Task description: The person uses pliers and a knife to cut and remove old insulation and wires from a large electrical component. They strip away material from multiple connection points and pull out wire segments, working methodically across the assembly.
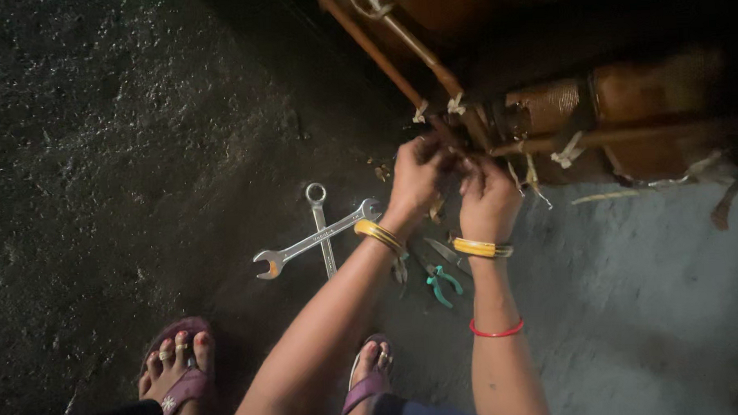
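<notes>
My left hand [415, 180] and my right hand [488, 197] meet at the end of thin copper pipes [397, 63] that run down from a brown coil assembly [594, 110]. Both hands have their fingers curled around the pipe joint; what lies between the fingers is hidden in shadow. Yellow bangles circle both wrists, and a red thread rings the right forearm. On the ground just below the hands lie two crossed silver wrenches [317, 235] and green-handled pliers [441, 283].
Dark rough ground fills the left; a paler grey floor lies at the right. My two feet in purple sandals [178, 374] rest at the bottom. White ties bind the pipes. A small stick [604, 197] lies by the assembly.
</notes>
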